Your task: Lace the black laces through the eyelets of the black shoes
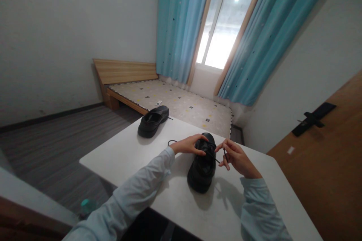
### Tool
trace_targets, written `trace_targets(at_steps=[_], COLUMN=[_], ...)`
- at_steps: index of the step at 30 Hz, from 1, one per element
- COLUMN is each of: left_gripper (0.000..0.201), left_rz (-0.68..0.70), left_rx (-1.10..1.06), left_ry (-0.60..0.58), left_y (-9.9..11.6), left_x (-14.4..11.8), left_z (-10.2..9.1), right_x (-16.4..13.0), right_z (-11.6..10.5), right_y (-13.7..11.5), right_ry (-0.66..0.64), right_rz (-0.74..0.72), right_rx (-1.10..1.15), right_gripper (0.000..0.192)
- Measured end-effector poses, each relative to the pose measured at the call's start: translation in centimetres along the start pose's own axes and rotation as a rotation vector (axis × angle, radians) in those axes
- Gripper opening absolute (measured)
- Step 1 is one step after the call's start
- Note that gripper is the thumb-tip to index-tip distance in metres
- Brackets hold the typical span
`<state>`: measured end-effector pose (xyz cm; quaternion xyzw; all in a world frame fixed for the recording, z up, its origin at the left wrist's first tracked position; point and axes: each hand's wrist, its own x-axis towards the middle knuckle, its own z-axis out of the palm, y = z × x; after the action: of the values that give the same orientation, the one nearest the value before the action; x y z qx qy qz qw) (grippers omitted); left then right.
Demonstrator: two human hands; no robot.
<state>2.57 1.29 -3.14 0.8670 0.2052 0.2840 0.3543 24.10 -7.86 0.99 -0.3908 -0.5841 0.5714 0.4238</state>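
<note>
A black leather shoe (202, 165) stands near the middle of the white tabletop (127, 154), its long axis running away from the person, toe pointing toward the bed (181, 103). The left hand (189, 145) rests curled over its toe end; the right hand (236, 158) pinches a black shoelace (222, 156). A second shoe (153, 121) lies well apart at the far corner.

L hand (189, 145) curled palm-down; R hand (236, 158) fingertips pinched, prob. closed.
</note>
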Motion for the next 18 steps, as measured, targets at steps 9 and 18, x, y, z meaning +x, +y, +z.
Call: trace_targets(at_steps=[9, 18], left_gripper=[0.058, 0.058], left_rz=[-0.022, -0.008], left_rx=[0.021, 0.006], left_ry=[-0.023, -0.004], left_y=[-0.01, 0.23], left_x=[-0.05, -0.11], left_z=[-0.27, -0.01], right_x=[-0.75, -0.63], right_z=[-0.29, -0.38], right_y=[-1.03, -0.50], right_ry=[-0.091, -0.202], right_rz=[0.132, 0.165], right_rx=[-0.092, -0.123], right_gripper=[0.022, 0.025])
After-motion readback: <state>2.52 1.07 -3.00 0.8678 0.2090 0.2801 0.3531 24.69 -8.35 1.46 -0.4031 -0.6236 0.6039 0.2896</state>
